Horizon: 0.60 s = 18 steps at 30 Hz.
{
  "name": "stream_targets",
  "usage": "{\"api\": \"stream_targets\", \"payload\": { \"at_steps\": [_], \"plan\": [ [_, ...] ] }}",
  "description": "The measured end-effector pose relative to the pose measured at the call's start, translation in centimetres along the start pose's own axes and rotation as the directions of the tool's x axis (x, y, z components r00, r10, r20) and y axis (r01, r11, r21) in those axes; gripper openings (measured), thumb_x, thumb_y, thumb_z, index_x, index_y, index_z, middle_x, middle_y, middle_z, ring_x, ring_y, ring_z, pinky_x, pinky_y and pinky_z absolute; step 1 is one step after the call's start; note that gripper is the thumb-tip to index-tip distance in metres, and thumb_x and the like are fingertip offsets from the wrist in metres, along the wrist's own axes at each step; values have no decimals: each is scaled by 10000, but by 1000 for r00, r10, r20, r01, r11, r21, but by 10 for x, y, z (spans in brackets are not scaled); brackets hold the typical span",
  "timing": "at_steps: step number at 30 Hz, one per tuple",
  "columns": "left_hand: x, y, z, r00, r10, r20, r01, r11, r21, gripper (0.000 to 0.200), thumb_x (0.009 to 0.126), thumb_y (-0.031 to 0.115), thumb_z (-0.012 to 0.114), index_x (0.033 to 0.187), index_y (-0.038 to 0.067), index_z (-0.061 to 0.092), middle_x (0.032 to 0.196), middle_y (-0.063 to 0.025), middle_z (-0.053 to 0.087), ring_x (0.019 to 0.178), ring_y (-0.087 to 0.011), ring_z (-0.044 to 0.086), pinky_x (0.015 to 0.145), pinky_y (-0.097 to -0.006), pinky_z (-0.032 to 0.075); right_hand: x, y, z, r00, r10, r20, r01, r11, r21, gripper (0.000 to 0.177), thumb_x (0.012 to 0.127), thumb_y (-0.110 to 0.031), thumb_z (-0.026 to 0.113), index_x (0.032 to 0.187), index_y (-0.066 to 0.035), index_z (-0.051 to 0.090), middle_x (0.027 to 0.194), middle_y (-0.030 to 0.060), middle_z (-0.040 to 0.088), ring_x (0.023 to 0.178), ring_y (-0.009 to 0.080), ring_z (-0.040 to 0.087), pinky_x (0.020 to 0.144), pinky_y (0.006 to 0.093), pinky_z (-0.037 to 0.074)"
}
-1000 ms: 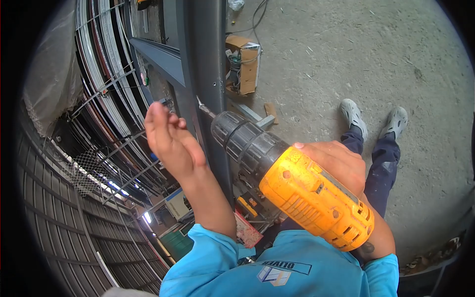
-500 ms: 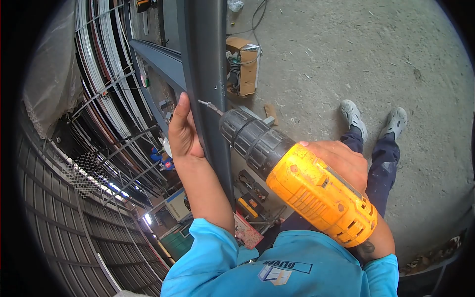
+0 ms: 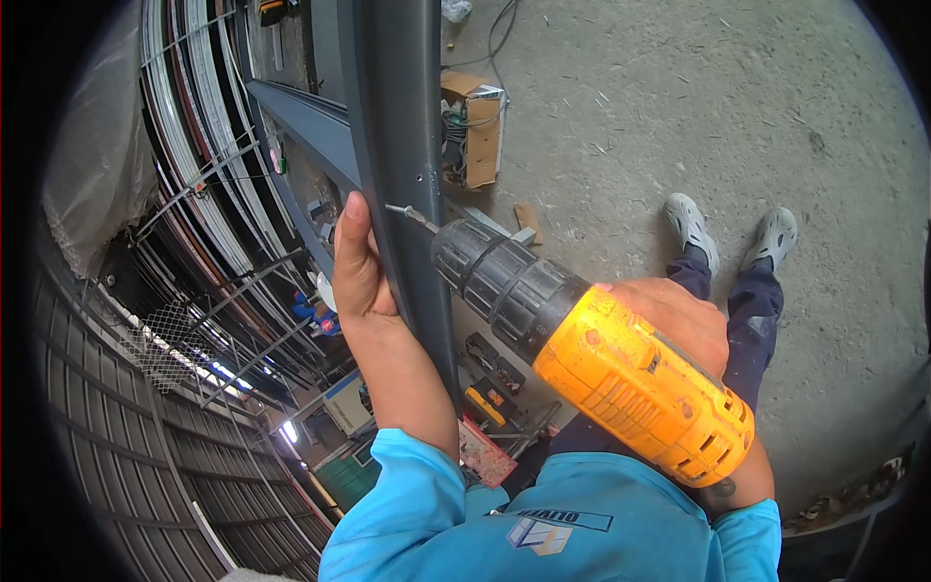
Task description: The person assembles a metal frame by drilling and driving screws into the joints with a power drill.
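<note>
A dark grey metal profile [image 3: 402, 116] runs from the top edge down past the middle of the view. My left hand [image 3: 361, 262] grips its left side, thumb up along the edge and the other fingers hidden behind it. A yellow and black power drill [image 3: 640, 388] is in my right hand [image 3: 674, 315], whose fingers wrap round a handle mostly hidden by the drill body. The drill's bit [image 3: 417, 217], with what looks like a screw at its end, points at the profile beside my left thumb. A small hole shows in the profile above the bit.
An open cardboard box [image 3: 482, 141] with cables stands on the concrete floor [image 3: 630, 116]. Long profiles [image 3: 208, 116] lie on a rack at the left. A yellow and black tool [image 3: 490, 400] lies below the profile. My shoes show at the right.
The drill has shifted slightly right and down in the view. The profile and my left hand appear slightly displaced, with the hand still on it.
</note>
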<state>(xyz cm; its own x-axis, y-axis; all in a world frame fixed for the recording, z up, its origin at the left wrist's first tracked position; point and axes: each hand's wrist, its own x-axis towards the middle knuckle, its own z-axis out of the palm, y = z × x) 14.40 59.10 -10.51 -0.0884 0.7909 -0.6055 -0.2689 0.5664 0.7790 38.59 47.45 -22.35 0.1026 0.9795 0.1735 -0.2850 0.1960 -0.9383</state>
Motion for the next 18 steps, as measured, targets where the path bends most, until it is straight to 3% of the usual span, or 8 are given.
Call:
{"api": "stream_targets", "payload": {
  "at_steps": [18],
  "plan": [
    [0, 0, -1, 1000, 17, 9, -18, 998, 57, 490, 865, 336, 656, 1146, -48, 540, 1030, -257, 624, 941, -433, 633, 672, -550, 591, -2, 5, 1, 998, -61, -11, 61, 998, 4, 441, 692, -243, 712, 1038, 21, 645, 877, 153, 686, 768, 265, 686, 650, 305, 502]
  ]
}}
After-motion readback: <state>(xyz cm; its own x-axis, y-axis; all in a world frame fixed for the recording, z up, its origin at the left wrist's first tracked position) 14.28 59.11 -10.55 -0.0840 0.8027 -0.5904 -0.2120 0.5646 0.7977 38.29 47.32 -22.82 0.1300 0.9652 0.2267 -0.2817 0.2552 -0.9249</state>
